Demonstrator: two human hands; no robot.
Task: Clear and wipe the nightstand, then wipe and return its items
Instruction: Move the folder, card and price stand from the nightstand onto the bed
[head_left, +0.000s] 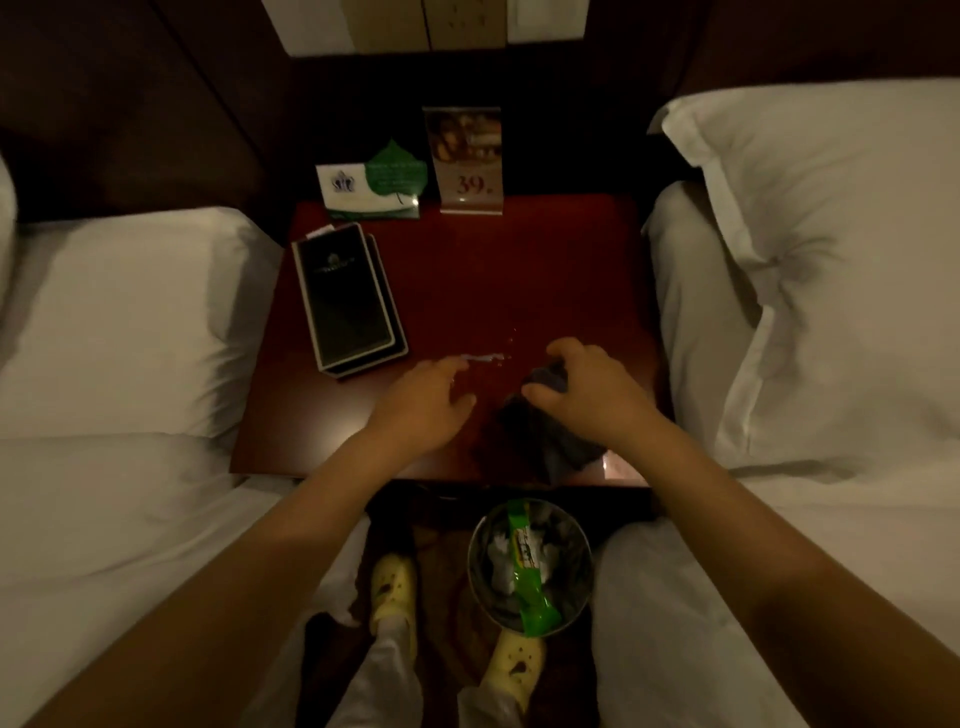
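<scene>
Dim, warm light; glare on the nightstand (613, 467) front edge, soft focus, wide-angle bending at edges.

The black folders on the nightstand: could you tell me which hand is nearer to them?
Left. The left hand lies just right of and below the black folders, apart from them. The right hand is farther right, gripping a dark cloth.

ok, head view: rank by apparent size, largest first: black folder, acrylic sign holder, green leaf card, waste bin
1. Waste bin, though it sits nearer the camera, so that inflates it.
2. Black folder.
3. Acrylic sign holder.
4. Green leaf card, smallest.
</scene>
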